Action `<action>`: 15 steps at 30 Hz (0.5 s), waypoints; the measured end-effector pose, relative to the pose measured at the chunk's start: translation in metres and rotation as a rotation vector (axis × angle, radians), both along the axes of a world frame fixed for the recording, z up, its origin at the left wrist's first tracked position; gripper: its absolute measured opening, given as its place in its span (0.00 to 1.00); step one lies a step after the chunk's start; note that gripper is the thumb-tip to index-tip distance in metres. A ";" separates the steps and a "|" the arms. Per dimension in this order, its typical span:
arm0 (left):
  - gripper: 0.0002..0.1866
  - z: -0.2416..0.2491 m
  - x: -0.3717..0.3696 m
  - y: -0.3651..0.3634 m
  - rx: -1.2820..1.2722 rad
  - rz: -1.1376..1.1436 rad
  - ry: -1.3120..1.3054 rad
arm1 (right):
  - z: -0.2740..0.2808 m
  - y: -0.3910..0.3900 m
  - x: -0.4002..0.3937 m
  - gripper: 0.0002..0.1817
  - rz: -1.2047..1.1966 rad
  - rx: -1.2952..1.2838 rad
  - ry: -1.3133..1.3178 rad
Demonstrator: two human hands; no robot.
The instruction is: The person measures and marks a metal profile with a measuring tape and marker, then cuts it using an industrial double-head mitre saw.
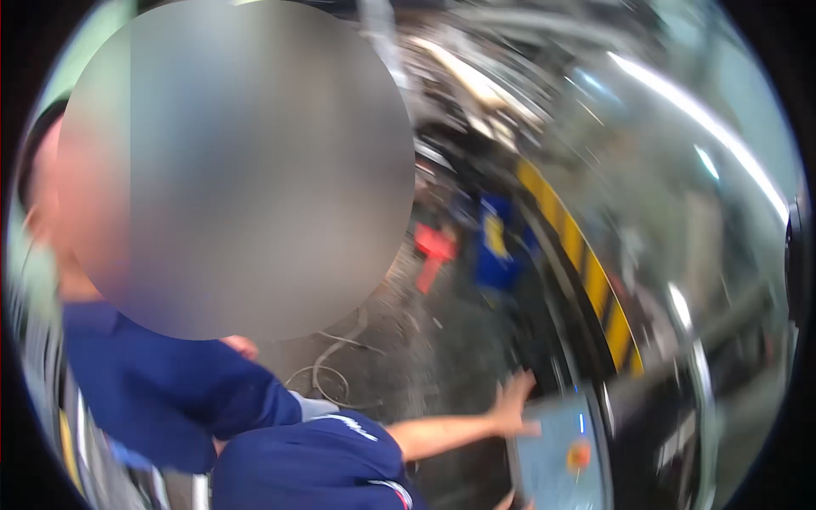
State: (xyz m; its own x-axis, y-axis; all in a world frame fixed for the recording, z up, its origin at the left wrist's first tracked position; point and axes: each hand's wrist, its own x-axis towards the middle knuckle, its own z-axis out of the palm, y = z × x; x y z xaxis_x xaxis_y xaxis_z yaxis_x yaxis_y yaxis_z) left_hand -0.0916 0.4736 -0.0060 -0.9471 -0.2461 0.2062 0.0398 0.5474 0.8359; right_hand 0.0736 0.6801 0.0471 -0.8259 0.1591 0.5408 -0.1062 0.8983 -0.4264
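Observation:
My left hand (pixel 514 406) reaches out from a navy sleeve, with its fingers spread. It is at the upper left edge of a grey control box (pixel 552 476), and blur hides whether it presses on the surface. The box has an orange-red button (pixel 579 456) and a small lit blue-white strip. Only a little of my right hand (pixel 512 501) shows at the bottom edge, close to the box's left side. What its fingers do is hidden.
A co-worker in a navy shirt (pixel 161 374) stands close on the left. Cables (pixel 327 374) lie on the dark floor. Beyond are a red object (pixel 434 245), a blue container (pixel 500 246) and a yellow-black striped barrier (pixel 586 263). A metal rail (pixel 704 408) runs at right.

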 end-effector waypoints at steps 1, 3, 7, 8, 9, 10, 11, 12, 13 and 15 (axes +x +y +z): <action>0.75 0.023 0.004 -0.007 -0.054 -0.028 -0.088 | 0.015 -0.017 -0.008 0.20 -0.009 0.153 0.070; 0.75 0.008 0.001 0.001 -0.013 -0.013 -0.088 | 0.006 -0.013 -0.009 0.27 0.042 -0.036 -0.098; 0.73 -0.003 -0.005 0.006 0.089 -0.081 -0.049 | 0.012 -0.018 -0.008 0.33 -0.038 -0.020 -0.268; 0.73 -0.008 -0.006 0.006 0.102 -0.082 0.000 | 0.010 -0.018 -0.004 0.34 -0.045 -0.010 -0.263; 0.70 -0.008 -0.006 0.010 0.095 -0.087 -0.040 | 0.007 -0.012 -0.004 0.34 -0.102 -0.017 -0.273; 0.68 -0.005 -0.007 0.009 0.085 -0.074 -0.073 | 0.005 -0.010 -0.007 0.38 -0.086 0.004 -0.302; 0.68 -0.015 -0.007 0.006 0.082 -0.100 -0.072 | 0.005 -0.010 -0.008 0.42 -0.056 0.026 -0.325; 0.65 -0.025 -0.003 0.001 0.201 -0.122 -0.047 | 0.006 -0.010 -0.007 0.42 -0.074 0.022 -0.319; 0.61 -0.037 0.001 -0.005 0.320 -0.140 -0.019 | 0.010 -0.011 -0.009 0.45 -0.089 0.049 -0.393; 0.53 -0.064 0.022 -0.024 0.336 -0.144 -0.094 | 0.015 -0.010 -0.021 0.49 -0.107 0.077 -0.451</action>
State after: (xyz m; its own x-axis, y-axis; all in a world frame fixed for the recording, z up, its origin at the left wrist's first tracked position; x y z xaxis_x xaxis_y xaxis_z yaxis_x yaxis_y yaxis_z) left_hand -0.0695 0.4497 -0.0700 -0.9877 -0.1487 0.0475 0.0111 0.2363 0.9716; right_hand 0.0523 0.6698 0.0624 -0.9624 0.2300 0.1448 0.1698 0.9248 -0.3404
